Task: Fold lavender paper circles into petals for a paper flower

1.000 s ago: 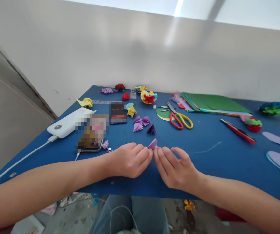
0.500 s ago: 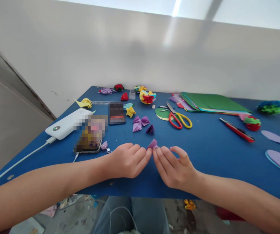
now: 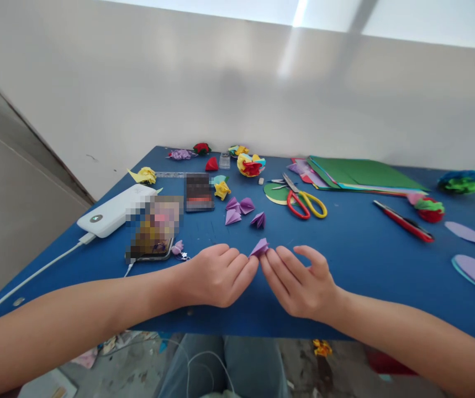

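- A folded purple paper piece (image 3: 259, 246) is between the fingertips, over the blue table (image 3: 357, 249).
- Left hand (image 3: 223, 276) and right hand (image 3: 299, 279) pinch its near edge, equally close; thumbs hidden.
- Its long axis slants from the left fingertips, away and rightward, toward loose purple folded petals (image 3: 233, 216).

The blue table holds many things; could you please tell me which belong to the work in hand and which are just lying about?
In hand, or apparently part of it:
folded purple paper, between left hand and right hand
similar purple pieces beyond

Seemingly lying about:
scissors
white power bank
clear ruler
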`<state>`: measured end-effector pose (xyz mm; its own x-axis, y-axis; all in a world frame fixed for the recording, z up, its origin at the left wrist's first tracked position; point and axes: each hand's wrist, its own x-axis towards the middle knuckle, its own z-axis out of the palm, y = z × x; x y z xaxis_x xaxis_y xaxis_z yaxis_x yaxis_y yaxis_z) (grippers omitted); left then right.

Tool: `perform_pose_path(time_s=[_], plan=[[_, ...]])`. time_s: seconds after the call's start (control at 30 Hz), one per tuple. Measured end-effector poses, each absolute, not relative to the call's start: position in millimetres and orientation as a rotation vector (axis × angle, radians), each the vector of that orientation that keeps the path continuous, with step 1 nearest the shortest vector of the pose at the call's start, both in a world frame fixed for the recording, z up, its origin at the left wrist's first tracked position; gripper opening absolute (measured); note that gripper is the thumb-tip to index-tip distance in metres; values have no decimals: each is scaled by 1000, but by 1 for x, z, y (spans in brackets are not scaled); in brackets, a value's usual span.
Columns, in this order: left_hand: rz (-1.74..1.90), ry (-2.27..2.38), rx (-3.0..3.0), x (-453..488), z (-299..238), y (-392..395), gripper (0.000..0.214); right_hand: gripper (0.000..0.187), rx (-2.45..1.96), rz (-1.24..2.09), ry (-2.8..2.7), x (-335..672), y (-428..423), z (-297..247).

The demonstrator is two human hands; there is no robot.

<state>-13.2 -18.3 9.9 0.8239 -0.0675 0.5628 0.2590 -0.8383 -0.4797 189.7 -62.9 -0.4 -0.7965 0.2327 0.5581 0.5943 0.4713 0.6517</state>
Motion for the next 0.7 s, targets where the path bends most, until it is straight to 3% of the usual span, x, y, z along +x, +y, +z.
perform_pose_path(time_s=[0.7], plan=[[-716, -258, -2477, -10, 6, -18, 14, 22, -701, -1329, -2456, 188, -62, -4]])
